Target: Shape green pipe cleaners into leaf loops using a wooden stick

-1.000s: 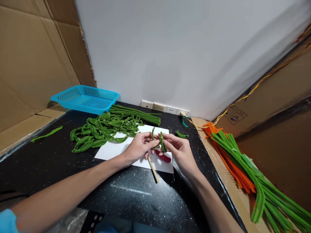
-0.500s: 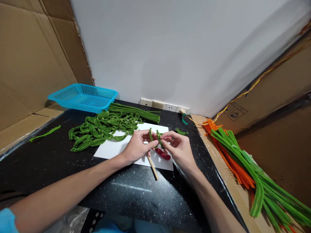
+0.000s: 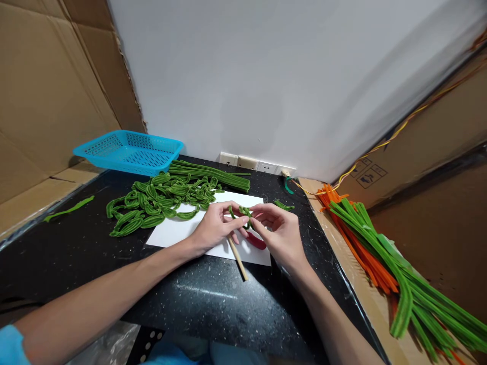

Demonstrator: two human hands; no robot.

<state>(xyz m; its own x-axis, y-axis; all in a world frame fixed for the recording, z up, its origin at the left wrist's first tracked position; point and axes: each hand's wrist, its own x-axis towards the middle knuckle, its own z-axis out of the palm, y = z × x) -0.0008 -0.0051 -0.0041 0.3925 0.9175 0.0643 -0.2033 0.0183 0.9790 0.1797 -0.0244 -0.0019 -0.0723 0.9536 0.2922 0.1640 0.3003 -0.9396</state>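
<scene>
Over a white sheet of paper [image 3: 167, 236], my left hand [image 3: 218, 225] and my right hand [image 3: 279, 230] meet, both closed on one green pipe cleaner [image 3: 231, 212] that bends between the fingertips. Part of it is hidden behind the fingers. Beneath the hands lies a red, scissor-handle-like object [image 3: 255, 241], partly covered. A wooden stick [image 3: 239, 261] slants from under my left hand onto the black tabletop. Left of the hands sits a heap of looped green pipe-cleaner leaves [image 3: 152, 203], some resting on the paper.
A blue plastic basket [image 3: 131, 152] stands at the back left beside a bundle of straight green pipe cleaners [image 3: 216, 175]. One green leaf [image 3: 283, 205] lies behind my right hand. Green pipe cleaners [image 3: 403, 284] and orange ones [image 3: 365, 258] rest on cardboard at right. Wall sockets [image 3: 247, 162] line the back.
The green pipe cleaner has turned and its upper ends have bent closer in between my fingertips. Both hands stay nearly in place, my right fingers now curled more tightly.
</scene>
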